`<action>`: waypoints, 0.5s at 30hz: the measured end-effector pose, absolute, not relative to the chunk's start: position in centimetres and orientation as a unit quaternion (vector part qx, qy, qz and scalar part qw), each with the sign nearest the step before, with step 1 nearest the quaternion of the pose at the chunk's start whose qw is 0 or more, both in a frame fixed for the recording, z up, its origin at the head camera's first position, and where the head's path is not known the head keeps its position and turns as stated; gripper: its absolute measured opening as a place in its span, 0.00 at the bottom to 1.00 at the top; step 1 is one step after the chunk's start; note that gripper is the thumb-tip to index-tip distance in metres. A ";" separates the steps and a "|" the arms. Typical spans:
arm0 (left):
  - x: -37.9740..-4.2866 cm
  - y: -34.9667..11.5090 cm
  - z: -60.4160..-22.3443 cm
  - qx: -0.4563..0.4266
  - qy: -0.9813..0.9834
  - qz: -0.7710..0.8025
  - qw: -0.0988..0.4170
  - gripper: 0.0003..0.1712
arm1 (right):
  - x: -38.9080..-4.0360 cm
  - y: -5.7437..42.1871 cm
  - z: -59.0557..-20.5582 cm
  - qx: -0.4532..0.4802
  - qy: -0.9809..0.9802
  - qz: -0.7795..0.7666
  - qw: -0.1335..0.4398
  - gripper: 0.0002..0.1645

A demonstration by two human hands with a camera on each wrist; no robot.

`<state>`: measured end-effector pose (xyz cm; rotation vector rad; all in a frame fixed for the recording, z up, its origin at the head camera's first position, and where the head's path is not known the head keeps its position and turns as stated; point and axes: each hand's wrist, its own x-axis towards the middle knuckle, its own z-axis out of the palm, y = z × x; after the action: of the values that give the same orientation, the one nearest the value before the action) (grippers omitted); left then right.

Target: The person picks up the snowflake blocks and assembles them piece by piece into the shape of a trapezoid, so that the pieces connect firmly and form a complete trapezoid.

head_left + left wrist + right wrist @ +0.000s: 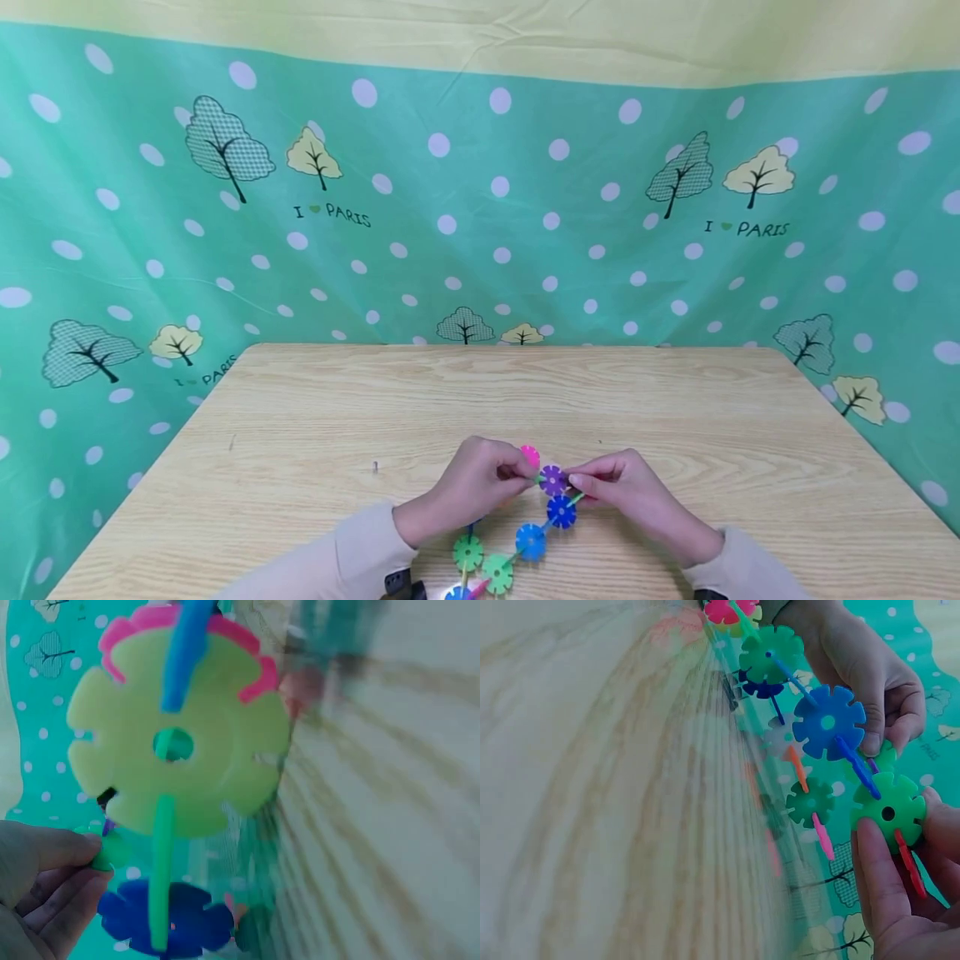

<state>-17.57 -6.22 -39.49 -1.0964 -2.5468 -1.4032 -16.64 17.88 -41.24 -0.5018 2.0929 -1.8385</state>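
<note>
A chain of notched plastic discs in several colours hangs between and below my hands. My left hand pinches a green disc seen nearly edge-on, beside a purple disc. On the other side, my right hand grips a green disc between thumb and fingers. That disc joins a dark blue one seen edge-on, and a red disc slots into its lower side. A pale yellow-green disc fills much of the left wrist view. My fingers partly hide the joints.
The wooden table extends in front of and around my hands. A small dark bit lies on it left of my left hand. Behind hangs a green dotted curtain with printed trees.
</note>
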 end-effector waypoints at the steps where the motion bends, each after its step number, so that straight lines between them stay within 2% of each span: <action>1: -17.6 -6.2 -39.5 -0.355 -0.819 -0.450 0.020 0.03 | -16.7 17.8 -41.3 -0.180 0.729 -0.642 0.154 0.19; 10: -17.9 -6.2 -39.6 -0.342 -0.810 -0.476 -0.013 0.03 | -16.7 17.7 -40.7 -0.159 0.774 -0.595 0.149 0.19; 15: -17.9 -6.1 -39.5 -0.322 -0.820 -0.472 -0.016 0.04 | -16.8 16.8 -40.6 -0.184 0.817 -0.536 0.102 0.17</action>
<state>-17.88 -6.12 -39.48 -1.0222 -2.6042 -1.4998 -16.81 16.79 -40.61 -0.5427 2.4126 -1.5835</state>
